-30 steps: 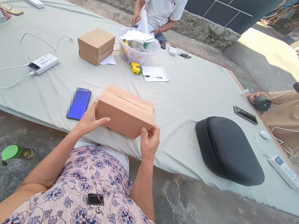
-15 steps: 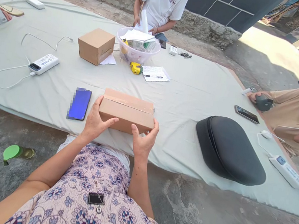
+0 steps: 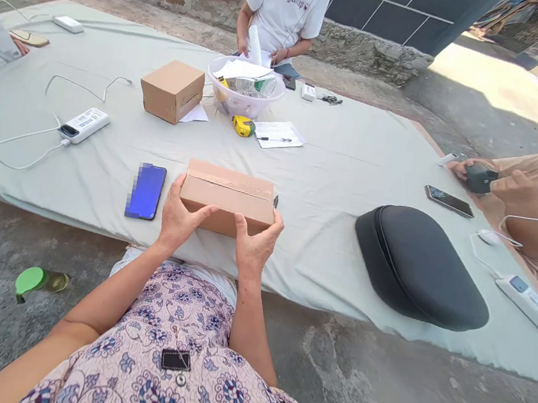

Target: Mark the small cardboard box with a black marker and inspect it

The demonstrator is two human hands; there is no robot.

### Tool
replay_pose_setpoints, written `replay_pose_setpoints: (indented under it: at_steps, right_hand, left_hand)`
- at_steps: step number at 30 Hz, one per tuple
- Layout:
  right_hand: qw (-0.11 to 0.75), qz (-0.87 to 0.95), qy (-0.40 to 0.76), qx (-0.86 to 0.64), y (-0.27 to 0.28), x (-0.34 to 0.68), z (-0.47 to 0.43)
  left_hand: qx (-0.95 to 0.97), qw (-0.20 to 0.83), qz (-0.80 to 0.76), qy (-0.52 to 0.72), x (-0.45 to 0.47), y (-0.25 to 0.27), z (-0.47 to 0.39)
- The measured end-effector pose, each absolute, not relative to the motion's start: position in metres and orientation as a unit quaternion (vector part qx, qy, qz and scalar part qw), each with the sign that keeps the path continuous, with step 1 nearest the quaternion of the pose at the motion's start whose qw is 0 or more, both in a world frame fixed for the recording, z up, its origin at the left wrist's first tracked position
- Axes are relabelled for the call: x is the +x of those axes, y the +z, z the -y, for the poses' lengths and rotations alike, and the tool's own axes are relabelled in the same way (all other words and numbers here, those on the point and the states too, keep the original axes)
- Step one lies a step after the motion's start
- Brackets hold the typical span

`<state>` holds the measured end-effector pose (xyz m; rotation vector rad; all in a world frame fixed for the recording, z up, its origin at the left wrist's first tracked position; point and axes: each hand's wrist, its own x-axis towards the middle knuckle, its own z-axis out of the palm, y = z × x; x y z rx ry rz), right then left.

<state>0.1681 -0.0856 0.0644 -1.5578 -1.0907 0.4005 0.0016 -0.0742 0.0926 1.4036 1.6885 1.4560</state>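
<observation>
Between my two hands lies a closed cardboard box [image 3: 227,192], long and brown, at the near edge of the cloth-covered table. My left hand [image 3: 181,219] grips its left end, thumb along the front face and fingers around the corner. On the right end, my right hand [image 3: 258,235] holds the box in the same way, thumb against the front. A small dark object [image 3: 276,200], partly hidden, pokes out behind the box's right end. Left of my left hand a phone [image 3: 147,192] with a blue screen lies flat.
A black cushion-like object [image 3: 426,265] sits to the right. Farther back are another cardboard box [image 3: 172,89], a plastic basin [image 3: 241,100], a yellow tape measure [image 3: 243,126] and a paper with a pen [image 3: 281,135]. A white power bank [image 3: 85,125] is at left. Other people sit around the table.
The view has shifted slightly. Both hands stay on the box, and the dark object at its right end shows more. The person at right has raised a hand toward the dark device they hold.
</observation>
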Motion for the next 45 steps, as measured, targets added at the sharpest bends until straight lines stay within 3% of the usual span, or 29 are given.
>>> replay_pose_setpoints:
  at_steps: [8, 15, 21, 33, 39, 45]
  right_hand:
    - [0.626, 0.458, 0.274, -0.568, 0.060, 0.182, 0.083]
    - [0.670, 0.428, 0.321, -0.514, 0.024, 0.192, 0.072]
    - [0.624, 0.422, 0.331, -0.568, 0.001, 0.202, 0.071]
    - [0.523, 0.495, 0.261, -0.644, -0.008, 0.197, 0.079]
    - [0.563, 0.454, 0.287, -0.628, -0.011, 0.197, 0.079]
    - [0.647, 0.422, 0.189, -0.607, 0.009, 0.203, 0.092]
  left_hand:
    - [0.516, 0.279, -0.606, 0.537, -0.021, 0.087, 0.062]
    - [0.536, 0.265, -0.594, 0.539, -0.026, 0.082, 0.059]
    - [0.543, 0.267, -0.584, 0.540, -0.025, 0.077, 0.059]
    - [0.538, 0.277, -0.579, 0.547, -0.024, 0.075, 0.053]
    - [0.533, 0.282, -0.564, 0.564, -0.023, 0.073, 0.053]
    - [0.468, 0.362, -0.512, 0.622, -0.013, 0.073, 0.060]
